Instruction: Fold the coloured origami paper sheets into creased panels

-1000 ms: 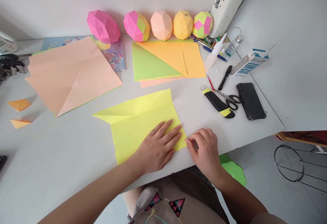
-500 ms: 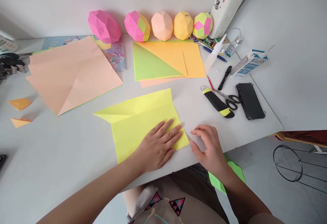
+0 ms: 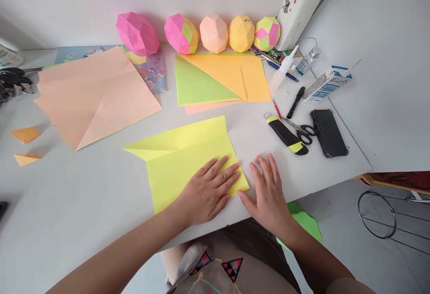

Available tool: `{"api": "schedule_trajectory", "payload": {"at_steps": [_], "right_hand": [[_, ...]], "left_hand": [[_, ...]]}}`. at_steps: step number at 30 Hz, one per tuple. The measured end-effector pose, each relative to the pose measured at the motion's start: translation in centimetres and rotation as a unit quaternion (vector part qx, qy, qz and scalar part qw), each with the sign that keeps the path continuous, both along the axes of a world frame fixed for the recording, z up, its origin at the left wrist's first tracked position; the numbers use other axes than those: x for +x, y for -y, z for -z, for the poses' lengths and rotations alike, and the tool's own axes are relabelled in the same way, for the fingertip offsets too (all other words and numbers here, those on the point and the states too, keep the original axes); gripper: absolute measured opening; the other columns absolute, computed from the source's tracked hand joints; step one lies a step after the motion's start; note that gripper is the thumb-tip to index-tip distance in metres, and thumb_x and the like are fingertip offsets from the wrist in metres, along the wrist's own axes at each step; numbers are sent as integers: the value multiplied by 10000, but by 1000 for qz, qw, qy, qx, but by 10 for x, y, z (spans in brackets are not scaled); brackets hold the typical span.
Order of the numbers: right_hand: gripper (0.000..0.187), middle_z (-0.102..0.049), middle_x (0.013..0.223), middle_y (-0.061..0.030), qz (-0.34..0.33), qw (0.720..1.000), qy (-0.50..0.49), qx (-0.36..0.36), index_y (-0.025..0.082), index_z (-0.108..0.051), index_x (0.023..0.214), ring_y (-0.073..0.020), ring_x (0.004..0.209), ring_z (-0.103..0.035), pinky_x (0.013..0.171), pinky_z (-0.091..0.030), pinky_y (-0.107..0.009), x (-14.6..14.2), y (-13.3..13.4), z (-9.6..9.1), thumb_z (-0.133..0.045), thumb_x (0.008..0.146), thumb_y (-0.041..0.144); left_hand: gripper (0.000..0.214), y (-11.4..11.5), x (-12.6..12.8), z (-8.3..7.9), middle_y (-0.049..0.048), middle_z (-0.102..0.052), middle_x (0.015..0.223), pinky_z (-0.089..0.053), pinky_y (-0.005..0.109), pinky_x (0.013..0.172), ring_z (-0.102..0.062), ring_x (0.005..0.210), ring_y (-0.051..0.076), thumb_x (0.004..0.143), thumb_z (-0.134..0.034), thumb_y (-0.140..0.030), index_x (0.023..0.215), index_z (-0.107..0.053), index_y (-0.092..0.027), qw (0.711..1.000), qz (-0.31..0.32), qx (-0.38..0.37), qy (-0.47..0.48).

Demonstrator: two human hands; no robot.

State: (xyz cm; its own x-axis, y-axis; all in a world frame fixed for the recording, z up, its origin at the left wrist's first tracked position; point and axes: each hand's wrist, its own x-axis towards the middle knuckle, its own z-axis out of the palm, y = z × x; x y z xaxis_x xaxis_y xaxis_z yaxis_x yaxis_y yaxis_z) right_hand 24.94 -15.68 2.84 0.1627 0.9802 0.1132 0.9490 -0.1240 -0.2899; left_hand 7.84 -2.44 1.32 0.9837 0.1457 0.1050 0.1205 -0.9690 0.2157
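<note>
Head camera view, as I watched: the yellow paper [image 3: 178, 173] lay near the middle of the frame, creased across its upper part. The left hand [image 3: 212, 191] rested flat on its lower right, fingers spread, gripping nothing. Just to the right of that, the right hand [image 3: 268, 191] was wide and empty, its thumb by the lower right corner; I couldn't tell whether they touched. Five faceted shapes [image 3: 214, 33] lined the top.
</note>
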Motion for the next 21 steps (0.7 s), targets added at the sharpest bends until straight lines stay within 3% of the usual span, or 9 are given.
{"api": "schedule_trajectory", "payload": {"at_steps": [9,15,18,21], "right_hand": [[539,-324,1449,-223,22,1000,-1,5,94,-346,1362,-395,1430,-69,1070,-318,-607,16,7,1,-470,922,379],[460,-393,1418,-177,23,995,-67,65,165,-367,1362,-339,1410,-222,1058,-362,-582,27,9,4,-474,928,275],[442,-441,1405,-142,-53,987,-98,114,196,-378,1373,-286,1390,-299,1065,-386,-526,23,2,1,-434,935,186],[505,-392,1470,-150,-186,979,-46,65,141,-310,1439,-255,1401,-288,1103,-352,-483,15,-7,0,-410,946,177]], "left_hand": [[551,-1,0,-1,9,-203,1568,-119,468,1177,-42,1460,283,970,-340,-352,1487,-254,-182,1000,1,1,-10],[550,-1,0,-1,20,-208,1568,-125,471,1175,-47,1459,290,966,-348,-347,1481,-270,-170,1000,4,-1,-10],[550,0,1,-1,30,-210,1568,-139,482,1173,-59,1456,304,961,-361,-342,1474,-287,-160,1000,7,-4,-12],[548,1,2,-2,78,-271,1546,-171,480,1172,-107,1452,302,949,-379,-346,1448,-337,-124,1000,-5,-17,-2]]}}
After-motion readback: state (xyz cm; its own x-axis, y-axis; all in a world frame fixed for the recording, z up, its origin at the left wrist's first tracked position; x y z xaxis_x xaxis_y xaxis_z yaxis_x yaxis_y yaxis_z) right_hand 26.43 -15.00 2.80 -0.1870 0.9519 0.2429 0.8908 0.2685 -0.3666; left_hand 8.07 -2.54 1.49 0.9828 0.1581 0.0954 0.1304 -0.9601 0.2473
